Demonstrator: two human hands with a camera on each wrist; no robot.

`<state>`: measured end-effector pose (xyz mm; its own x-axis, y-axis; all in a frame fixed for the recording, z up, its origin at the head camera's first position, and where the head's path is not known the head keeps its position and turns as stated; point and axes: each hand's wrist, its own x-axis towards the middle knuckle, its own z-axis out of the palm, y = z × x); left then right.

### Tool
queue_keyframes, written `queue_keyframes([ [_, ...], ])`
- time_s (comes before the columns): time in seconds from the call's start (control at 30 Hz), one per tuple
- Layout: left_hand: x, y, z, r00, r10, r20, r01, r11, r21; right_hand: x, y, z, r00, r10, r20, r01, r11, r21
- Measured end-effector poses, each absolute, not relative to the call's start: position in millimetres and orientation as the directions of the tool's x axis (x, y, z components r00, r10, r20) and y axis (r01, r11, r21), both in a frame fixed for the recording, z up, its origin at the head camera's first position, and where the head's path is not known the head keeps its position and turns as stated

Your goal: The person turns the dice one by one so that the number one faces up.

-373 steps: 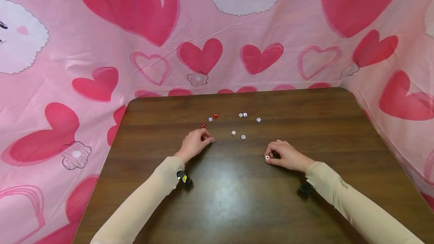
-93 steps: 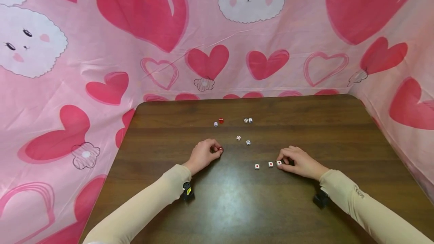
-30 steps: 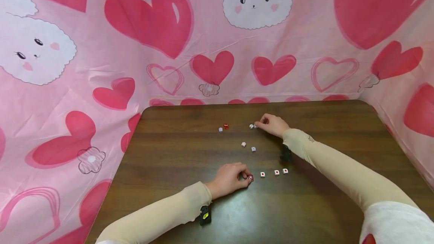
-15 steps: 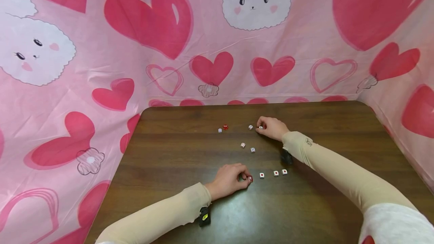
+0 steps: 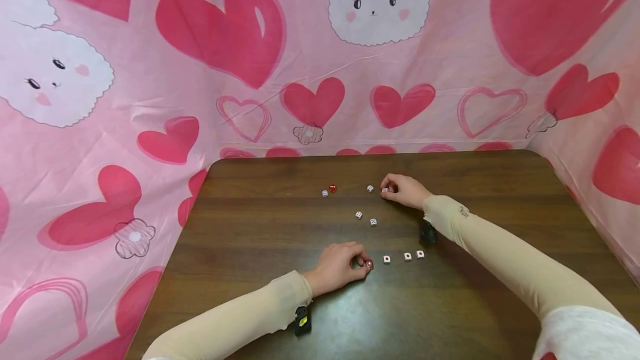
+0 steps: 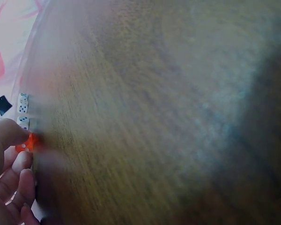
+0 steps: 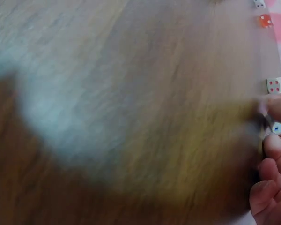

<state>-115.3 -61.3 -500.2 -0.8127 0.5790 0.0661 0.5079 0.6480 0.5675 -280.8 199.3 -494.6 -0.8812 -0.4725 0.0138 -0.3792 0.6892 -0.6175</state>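
In the head view my left hand [image 5: 337,265] pinches a red die [image 5: 369,264] between thumb and fingers, low over the table. Just right of it lie three white dice, each with one large red pip up: a near one [image 5: 386,259], a middle one [image 5: 407,257] and a far-right one [image 5: 420,254]. Farther back, my right hand [image 5: 407,190] pinches a white die [image 5: 384,189]; the right wrist view shows blue pips on this die [image 7: 278,128]. A loose white die [image 5: 370,188] lies just left of those fingertips. The red die [image 6: 25,142] also shows in the left wrist view.
At the back left a red die [image 5: 333,188] lies beside a white die [image 5: 325,193]. Mid-table are a white die with red pips [image 5: 358,215] and one with blue pips [image 5: 373,222]. Pink heart-patterned cloth [image 5: 295,43] surrounds the brown table [image 5: 270,215].
The three one-pip dice came to lie in a row. My left hand carried a red die to the row's left end. My right hand reached back and drew a white die away from its neighbour.
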Motion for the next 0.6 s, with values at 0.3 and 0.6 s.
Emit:
queue_keyframes([
  [0.3, -114.6, -61.6, -499.2, -0.816, 0.573, 0.076, 0.509, 0.651, 0.564, -278.3, 207.7, -494.2, -0.891, -0.453, 0.018, -0.344, 0.648, -0.679],
  [0.6, -113.8, -62.2, -500.7, -0.815, 0.575, 0.076, 0.509, 0.646, 0.569, -276.6, 208.4, -496.0, -0.909, -0.414, 0.047, -0.336, 0.662, -0.67],
])
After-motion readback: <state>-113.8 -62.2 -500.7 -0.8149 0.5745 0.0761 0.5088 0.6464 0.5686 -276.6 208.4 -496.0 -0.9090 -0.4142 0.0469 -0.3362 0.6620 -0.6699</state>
